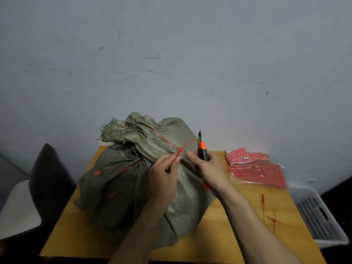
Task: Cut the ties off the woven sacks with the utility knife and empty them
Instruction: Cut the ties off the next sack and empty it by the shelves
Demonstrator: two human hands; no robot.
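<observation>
Pinching red tie (pixel 179 149) w/ left hand (pixel 163 174), thumb + forefinger closed on the strand just beside the gathered neck of woven sack (pixel 123 178). Gripping utility knife (pixel 202 151) in right hand (pixel 209 168), wrapped full round the handle, blade out + pointing up and away. Re sack: sitting mid yellow table (pixel 247 235), neck tilted up-left toward wall (pixel 171 54), still tied shut. Re tie: running from neck out to the right as a thin loop, reaching approx. the knife's orange collar; contact w/ blade not clear. Judging next move: needs blade edge set crosswise to that loop, left pinch pulling it taut. Nearer the cut: right hand, just beside the left. Off to right: bag of red packets (pixel 255 168), cut ties (pixel 262 204) on table, white basket (pixel 320 216) at the edge.
</observation>
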